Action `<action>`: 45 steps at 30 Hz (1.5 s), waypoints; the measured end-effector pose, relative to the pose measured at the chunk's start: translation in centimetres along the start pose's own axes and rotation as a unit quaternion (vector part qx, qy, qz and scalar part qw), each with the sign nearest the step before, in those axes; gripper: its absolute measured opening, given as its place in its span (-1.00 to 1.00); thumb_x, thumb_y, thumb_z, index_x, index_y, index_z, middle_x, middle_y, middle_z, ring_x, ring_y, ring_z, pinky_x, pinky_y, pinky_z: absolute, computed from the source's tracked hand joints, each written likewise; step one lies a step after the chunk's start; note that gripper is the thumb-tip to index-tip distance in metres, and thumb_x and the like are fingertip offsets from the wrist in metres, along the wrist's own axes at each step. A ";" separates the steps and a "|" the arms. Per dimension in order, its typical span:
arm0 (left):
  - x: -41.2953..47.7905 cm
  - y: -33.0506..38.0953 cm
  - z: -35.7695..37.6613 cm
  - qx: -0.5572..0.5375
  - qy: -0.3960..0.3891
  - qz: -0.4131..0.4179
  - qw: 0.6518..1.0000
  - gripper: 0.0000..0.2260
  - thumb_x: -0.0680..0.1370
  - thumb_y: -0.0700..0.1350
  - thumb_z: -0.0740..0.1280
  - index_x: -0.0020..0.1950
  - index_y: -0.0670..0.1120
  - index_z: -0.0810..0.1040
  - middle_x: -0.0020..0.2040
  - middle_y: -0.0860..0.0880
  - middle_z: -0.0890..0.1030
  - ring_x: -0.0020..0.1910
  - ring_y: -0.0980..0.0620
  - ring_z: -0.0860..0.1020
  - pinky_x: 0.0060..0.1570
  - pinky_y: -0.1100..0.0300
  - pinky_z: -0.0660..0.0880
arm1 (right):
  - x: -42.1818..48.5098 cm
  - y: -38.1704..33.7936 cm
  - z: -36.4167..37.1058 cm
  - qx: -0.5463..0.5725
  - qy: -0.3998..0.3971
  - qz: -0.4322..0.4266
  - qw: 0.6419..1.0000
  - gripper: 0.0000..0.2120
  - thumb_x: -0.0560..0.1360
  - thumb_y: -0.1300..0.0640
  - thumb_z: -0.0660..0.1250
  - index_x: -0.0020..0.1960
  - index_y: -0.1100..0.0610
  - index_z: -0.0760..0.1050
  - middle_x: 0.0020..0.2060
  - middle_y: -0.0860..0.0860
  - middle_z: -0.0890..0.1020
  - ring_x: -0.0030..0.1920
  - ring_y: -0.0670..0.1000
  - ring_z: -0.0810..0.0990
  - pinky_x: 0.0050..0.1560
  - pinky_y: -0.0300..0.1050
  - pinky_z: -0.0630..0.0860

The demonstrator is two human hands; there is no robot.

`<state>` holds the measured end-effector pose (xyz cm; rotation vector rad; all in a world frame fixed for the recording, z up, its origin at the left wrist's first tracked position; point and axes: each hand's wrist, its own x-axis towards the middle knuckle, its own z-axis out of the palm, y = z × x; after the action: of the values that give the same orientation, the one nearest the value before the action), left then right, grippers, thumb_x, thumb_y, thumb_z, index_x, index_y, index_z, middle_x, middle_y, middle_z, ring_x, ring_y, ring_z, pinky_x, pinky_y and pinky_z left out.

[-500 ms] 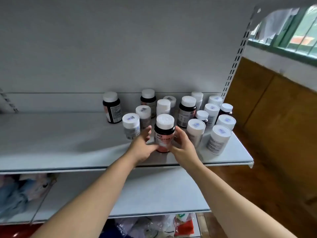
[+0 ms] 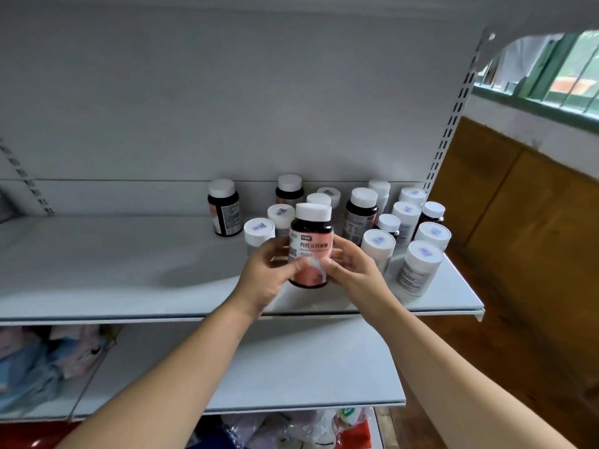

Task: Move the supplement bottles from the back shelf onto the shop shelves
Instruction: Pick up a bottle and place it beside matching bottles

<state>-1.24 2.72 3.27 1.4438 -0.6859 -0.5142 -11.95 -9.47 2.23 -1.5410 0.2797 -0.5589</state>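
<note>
A person's two bare arms reach forward to a grey metal shelf (image 2: pixel 113 270). Both hands hold one supplement bottle (image 2: pixel 311 244), dark with a white cap and a pink and white label, upright and a little blurred. The left hand (image 2: pixel 262 280) grips its left side, thumb across the label and fingers curled behind. The right hand (image 2: pixel 356 270) grips its right side the same way, and the two thumbs nearly meet on the front of the label. The bottle is over the front part of the shelf; it is not clear whether its base touches the surface.

Behind the held bottle and to its right, a cluster of other bottles stands upright on the same shelf, most of them white-capped with a small sticker on top. A tall dark bottle (image 2: pixel 361 212) stands just behind and to the right of it. A pale bottle (image 2: pixel 419 270) stands to its right, near the front edge. A lone dark bottle (image 2: pixel 223 209) stands to its left and further back, by the back panel.

Below the held bottle runs a lower shelf (image 2: pixel 291 367). Far to its upper right is a green-framed window (image 2: pixel 551 72) above a brown wooden wall panel (image 2: pixel 518 205).
</note>
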 end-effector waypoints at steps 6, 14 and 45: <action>-2.2 2.8 -1.8 -0.030 0.078 0.023 0.996 -0.75 0.39 -0.26 0.41 0.05 -0.19 0.51 -0.10 -0.07 0.61 -0.09 -0.02 0.55 0.07 -0.08 0.51 | 0.4 -2.2 2.9 0.073 -0.064 -0.001 0.995 -0.63 0.41 0.12 0.37 0.21 -0.03 0.48 -0.07 0.00 0.67 -0.03 -0.03 0.63 -0.03 -0.17 0.54; -8.1 5.3 -10.8 -0.029 0.196 0.037 0.980 -0.63 0.26 -0.10 0.52 0.00 -0.07 0.51 -0.04 -0.04 0.62 -0.01 -0.05 0.58 0.03 0.04 0.54 | 0.8 -3.9 13.5 0.111 -0.181 0.015 0.977 -0.61 0.42 0.18 0.35 0.24 0.11 0.43 -0.06 0.03 0.67 -0.03 0.00 0.63 -0.04 -0.14 0.57; -36.1 9.3 -70.2 0.132 0.511 0.028 0.849 -0.64 0.43 -0.16 0.41 0.22 -0.03 0.50 0.16 -0.01 0.59 0.16 0.04 0.54 0.22 0.05 0.47 | -4.1 -3.1 83.1 0.179 -0.457 0.042 0.870 -0.67 0.47 0.31 0.29 0.18 0.03 0.44 0.06 0.02 0.62 0.09 0.03 0.60 0.08 -0.04 0.56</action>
<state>21.24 78.75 8.71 1.6850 0.0796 0.4371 26.24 64.39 7.19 -1.2629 -0.4666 0.2230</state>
